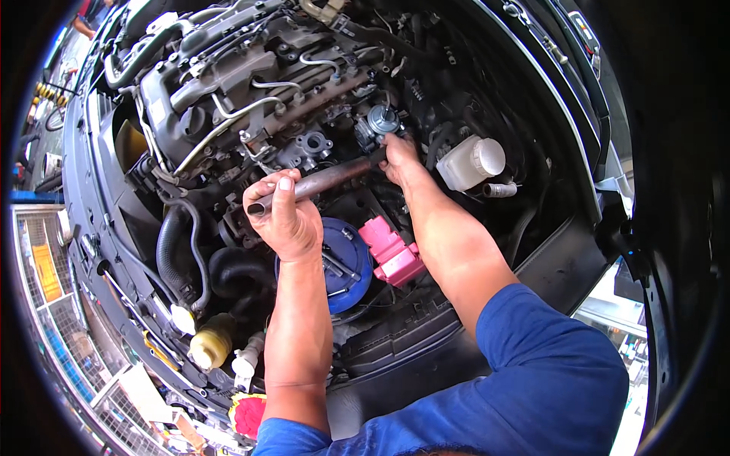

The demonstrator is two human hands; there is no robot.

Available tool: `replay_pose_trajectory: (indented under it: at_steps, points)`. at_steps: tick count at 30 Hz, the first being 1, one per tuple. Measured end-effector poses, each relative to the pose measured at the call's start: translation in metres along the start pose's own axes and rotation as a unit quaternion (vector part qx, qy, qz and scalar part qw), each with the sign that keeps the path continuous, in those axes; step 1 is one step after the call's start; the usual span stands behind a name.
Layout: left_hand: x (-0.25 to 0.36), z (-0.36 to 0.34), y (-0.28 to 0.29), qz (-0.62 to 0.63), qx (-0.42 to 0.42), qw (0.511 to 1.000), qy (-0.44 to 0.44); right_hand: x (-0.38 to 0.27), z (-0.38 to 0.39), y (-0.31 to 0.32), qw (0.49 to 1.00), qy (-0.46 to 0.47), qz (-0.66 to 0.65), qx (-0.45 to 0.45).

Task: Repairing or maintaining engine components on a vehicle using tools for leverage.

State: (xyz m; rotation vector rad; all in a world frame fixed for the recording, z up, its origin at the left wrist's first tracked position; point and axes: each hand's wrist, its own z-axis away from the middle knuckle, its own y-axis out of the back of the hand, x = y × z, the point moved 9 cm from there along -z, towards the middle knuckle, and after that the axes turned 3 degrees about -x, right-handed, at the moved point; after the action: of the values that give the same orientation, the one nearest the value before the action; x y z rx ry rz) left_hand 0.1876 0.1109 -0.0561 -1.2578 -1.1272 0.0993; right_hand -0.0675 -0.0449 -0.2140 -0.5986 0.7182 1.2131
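Note:
A long brown metal pipe (334, 178) lies slantwise over the engine, its hollow near end pointing down to the left. My left hand (285, 209) is closed around that near end, thumb on top. At the far end, where a short dark piece shows past the pipe, my right hand (400, 158) is closed; what its fingers grip is hidden. Just beyond it sits a round silvery-blue metal housing (382, 119). Left of the right hand, above the pipe, is a metal flange with a round opening (312, 143).
Below the pipe are a blue round tray (351, 295) holding tools and a pink-red plastic part (394, 254). A white reservoir (460, 169) stands right of my right forearm. Metal fuel lines (232, 120) cross the engine. A yellowish cap (210, 348) and a black hose (173, 247) are at left.

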Motion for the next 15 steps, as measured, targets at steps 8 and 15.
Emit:
replay_pose_trajectory:
  at_steps: [8, 15]
  points:
    - [-0.031, 0.049, 0.039, -0.132, 0.004, 0.989, 0.065, -0.002, -0.003, -0.005, 1.000, 0.008, -0.017, -0.018]
    - [-0.055, 0.060, 0.049, -0.337, -0.019, 0.917, 0.213, -0.001, -0.003, -0.011, 0.995, 0.016, -0.091, -0.048]
